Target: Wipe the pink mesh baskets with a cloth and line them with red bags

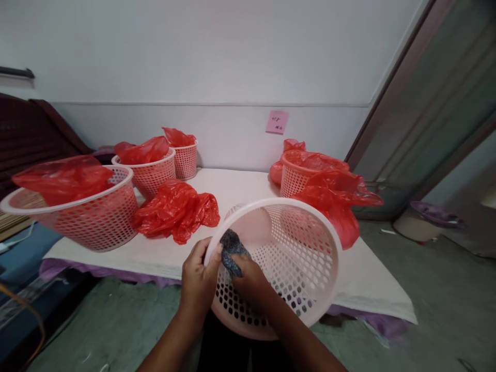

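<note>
A pale pink perforated basket [331, 289] is tipped on its side at the table's front edge, its wide mouth facing me. My left hand [198, 279] grips its rim on the left, with the thumb over the edge. Inside the mouth, my right hand [251, 281] is closed on a dark grey speckled cloth [231, 250]. The cloth lies against the inner wall near the left rim, close to my left thumb. The fingertips under the cloth are partly hidden.
Three pink baskets [96, 222] with red plastic bags stand at the left. Crumpled red bags [180, 209] lie on the white-covered table [232, 183]. Another basket [292, 181] with red bags stands at the right. A pink note [277, 122] is on the wall.
</note>
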The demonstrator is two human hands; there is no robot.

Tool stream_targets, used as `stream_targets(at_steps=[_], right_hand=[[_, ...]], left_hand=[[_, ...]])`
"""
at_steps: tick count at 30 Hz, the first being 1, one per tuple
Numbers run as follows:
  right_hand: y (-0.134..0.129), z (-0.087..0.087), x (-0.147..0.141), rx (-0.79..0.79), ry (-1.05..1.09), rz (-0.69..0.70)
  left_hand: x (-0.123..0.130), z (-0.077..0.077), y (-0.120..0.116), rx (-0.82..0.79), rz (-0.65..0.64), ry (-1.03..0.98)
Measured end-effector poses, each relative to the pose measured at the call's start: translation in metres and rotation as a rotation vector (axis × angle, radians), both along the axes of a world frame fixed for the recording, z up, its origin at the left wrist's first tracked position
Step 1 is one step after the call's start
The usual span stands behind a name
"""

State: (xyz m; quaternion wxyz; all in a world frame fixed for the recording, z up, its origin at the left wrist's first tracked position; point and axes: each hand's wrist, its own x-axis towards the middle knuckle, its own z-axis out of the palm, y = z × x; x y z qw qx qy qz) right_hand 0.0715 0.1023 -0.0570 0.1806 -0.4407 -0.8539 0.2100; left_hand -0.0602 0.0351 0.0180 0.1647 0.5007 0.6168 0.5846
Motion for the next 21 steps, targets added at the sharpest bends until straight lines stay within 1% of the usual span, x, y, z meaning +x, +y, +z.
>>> stream_targets(at_steps=[2,6,8,9,11,14,15,16,17,19,21], right_hand=[[-0.004,0.003,0.006,0.016,-0.088,-0.008],[0.010,0.008,0.029,0.057,-0.266,-0.123],[0.012,0.015,0.036,0.065,-0.302,-0.131],[0.009,0.020,0.037,0.061,-0.306,-0.110],[-0.005,0.031,0.037,0.037,-0.290,-0.021],[-0.037,0.047,0.037,-0.003,-0.203,0.147],[-0.047,0.050,0.039,0.004,-0.196,0.173],[-0.054,0.051,0.042,0.020,-0.220,0.170],[-0.059,0.052,0.047,0.043,-0.273,0.139],[-0.064,0.052,0.059,0.094,-0.408,0.032],[-0.066,0.053,0.072,0.103,-0.448,-0.014]], left_hand=[[-0.003,0.001,0.005,0.011,-0.013,0.014],[-0.002,-0.002,0.007,0.015,-0.056,0.063],[-0.001,-0.005,0.007,0.014,-0.068,0.095],[-0.001,-0.006,0.008,0.016,-0.067,0.111],[-0.002,-0.007,0.011,0.021,-0.057,0.148],[-0.005,-0.004,0.017,0.019,-0.043,0.211],[-0.006,-0.002,0.019,0.018,-0.040,0.229],[-0.007,0.000,0.021,0.018,-0.039,0.245],[-0.007,0.002,0.023,0.020,-0.040,0.258],[-0.008,0.007,0.025,0.024,-0.043,0.274],[-0.009,0.011,0.028,0.029,-0.040,0.281]])
